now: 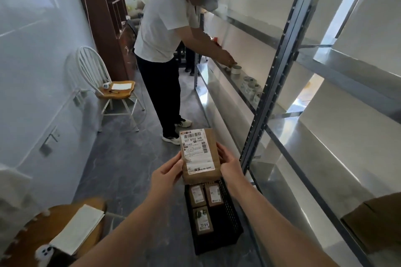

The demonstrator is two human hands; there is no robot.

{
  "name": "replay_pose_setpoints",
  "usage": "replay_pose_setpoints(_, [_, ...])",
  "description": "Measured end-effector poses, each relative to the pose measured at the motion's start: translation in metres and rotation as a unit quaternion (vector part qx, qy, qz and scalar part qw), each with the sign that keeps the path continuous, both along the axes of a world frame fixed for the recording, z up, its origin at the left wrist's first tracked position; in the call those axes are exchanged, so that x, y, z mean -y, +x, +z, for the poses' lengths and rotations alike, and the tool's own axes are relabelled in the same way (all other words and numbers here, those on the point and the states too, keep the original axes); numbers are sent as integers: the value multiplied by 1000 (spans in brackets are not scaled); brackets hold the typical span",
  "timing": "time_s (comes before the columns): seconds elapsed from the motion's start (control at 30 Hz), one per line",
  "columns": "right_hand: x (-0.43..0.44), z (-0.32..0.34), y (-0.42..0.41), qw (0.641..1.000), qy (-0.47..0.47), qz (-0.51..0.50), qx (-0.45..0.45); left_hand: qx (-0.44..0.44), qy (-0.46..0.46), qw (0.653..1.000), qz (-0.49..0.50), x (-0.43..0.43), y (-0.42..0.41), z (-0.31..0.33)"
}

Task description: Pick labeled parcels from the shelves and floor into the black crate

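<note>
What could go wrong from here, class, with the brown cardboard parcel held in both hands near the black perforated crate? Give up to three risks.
1. The left hand and right hand pinch the brown cardboard parcel only near its lower end, so it could tip or slip.
2. The black perforated crate already holds three labelled parcels; a drop may land on them.
3. The crate sits on the aisle floor near a second person, who might trip.

Held parcel (198,156): brown, white label facing up, gripped by left hand (167,172) and right hand (230,163) at its sides, above the crate.
Black crate (230,210): on floor beside metal shelving (280,58); three labeled parcels (202,221) inside.
Another person (165,34): bent toward a shelf.
</note>
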State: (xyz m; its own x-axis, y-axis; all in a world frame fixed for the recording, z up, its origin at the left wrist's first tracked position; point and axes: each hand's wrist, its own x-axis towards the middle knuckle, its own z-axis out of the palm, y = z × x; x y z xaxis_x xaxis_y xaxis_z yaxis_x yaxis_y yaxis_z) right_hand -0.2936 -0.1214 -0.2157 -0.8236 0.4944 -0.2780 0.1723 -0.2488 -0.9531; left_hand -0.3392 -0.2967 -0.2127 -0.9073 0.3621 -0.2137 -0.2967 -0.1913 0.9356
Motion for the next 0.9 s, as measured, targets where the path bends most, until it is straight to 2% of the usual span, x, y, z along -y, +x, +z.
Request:
replay_pose_setpoints(0.37, [-64,-27,-19,995,92,31,3,1,-26,999,26,-69,-18,-25])
replay_pose_setpoints(0.6, [-89,-51,-35,993,108,14,54,30,-32,999,16,-94,-29,-48])
replay_pose_setpoints(0.73, [-101,-74,-61,986,116,-50,109,46,-43,998,4,-107,-52,-67])
replay_pose_setpoints(0.9, [-104,-99,-91,975,144,-74,153,94,-55,994,-6,-120,-94,-100])
